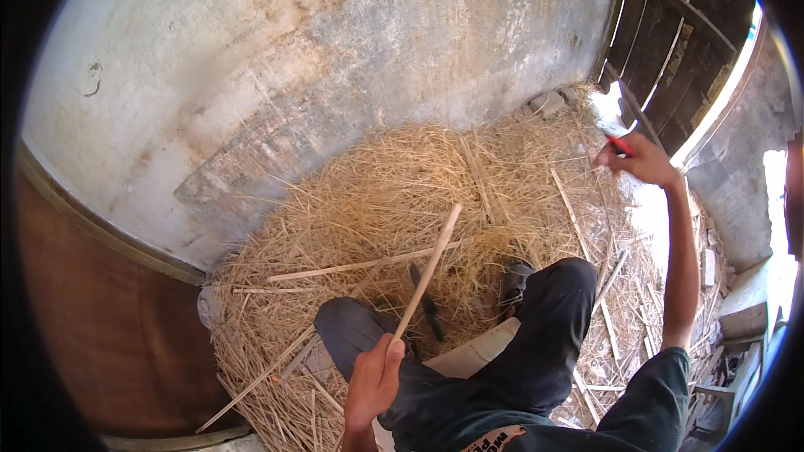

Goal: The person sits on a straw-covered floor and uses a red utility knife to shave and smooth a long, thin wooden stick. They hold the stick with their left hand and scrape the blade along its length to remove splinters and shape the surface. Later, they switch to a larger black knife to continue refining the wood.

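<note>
My left hand is closed round the lower end of a pale wooden stick, which slants up and away over my lap. Out to the far right, my raised right hand is closed on a small red object; most of it is hidden by the fingers, so its kind does not show. Between my bent legs lies a dark, flat, blade-like tool on the straw, partly behind the stick.
Loose sticks lie across the straw on both sides of me. A stained wall rises behind the heap. At the left is a brown panel; at the far right are a dark plank door and a low stand.
</note>
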A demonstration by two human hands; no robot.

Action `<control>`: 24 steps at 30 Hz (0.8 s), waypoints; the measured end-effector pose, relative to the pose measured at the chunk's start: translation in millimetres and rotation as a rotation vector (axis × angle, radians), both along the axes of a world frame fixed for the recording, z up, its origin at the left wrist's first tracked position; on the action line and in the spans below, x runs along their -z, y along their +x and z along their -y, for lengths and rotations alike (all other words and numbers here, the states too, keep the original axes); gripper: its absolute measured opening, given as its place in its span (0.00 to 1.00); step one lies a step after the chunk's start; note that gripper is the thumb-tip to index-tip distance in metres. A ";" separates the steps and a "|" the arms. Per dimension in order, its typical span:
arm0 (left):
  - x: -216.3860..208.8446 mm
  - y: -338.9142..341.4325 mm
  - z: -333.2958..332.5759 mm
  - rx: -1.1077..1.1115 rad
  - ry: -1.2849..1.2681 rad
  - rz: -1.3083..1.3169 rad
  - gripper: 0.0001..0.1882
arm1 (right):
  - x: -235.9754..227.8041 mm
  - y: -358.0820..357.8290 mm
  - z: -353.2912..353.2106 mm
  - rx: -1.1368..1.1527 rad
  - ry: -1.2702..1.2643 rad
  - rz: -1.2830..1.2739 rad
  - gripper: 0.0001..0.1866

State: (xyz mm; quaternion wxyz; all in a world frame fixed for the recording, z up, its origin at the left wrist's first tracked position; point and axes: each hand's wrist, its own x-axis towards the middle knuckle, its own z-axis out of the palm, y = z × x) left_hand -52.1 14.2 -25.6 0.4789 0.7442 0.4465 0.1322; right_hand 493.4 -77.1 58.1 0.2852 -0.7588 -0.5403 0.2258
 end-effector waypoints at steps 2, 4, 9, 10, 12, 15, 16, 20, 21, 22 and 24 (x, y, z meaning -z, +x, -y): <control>0.0 9.1 1.5 0.021 -0.036 0.086 0.24 | 15.4 -39.6 -10.8 0.193 -0.040 0.584 0.20; 5.3 20.0 1.4 0.037 -0.066 0.151 0.25 | 26.5 -71.1 -19.6 0.322 -0.015 0.869 0.25; 1.4 33.6 1.9 0.031 -0.261 0.342 0.26 | 13.2 -152.5 -21.0 0.150 0.220 0.157 0.19; 1.8 35.1 1.3 0.032 -0.307 0.362 0.26 | 14.1 -168.0 -17.9 0.105 0.226 0.046 0.18; -0.7 39.5 2.7 0.031 -0.364 0.387 0.26 | 32.5 -198.3 -18.4 -0.048 0.510 0.003 0.15; -3.5 46.0 7.0 0.041 -0.411 0.394 0.27 | 47.5 -231.1 -21.7 -0.171 0.640 0.152 0.15; -4.1 47.6 8.6 0.045 -0.418 0.394 0.27 | 52.5 -237.8 -23.0 -0.174 0.667 0.259 0.15; -6.8 51.0 12.7 0.075 -0.424 0.383 0.27 | 58.3 -249.7 -25.5 -0.123 0.715 0.333 0.17; -7.3 50.8 12.8 0.072 -0.416 0.375 0.26 | 60.0 -250.3 -26.6 -0.107 0.719 0.356 0.17; -7.4 50.7 12.7 0.070 -0.409 0.367 0.26 | 60.5 -250.5 -27.7 -0.101 0.729 0.366 0.17; -3.1 50.2 12.9 0.065 -0.401 0.380 0.25 | 61.0 -250.4 -29.3 -0.088 0.746 0.389 0.16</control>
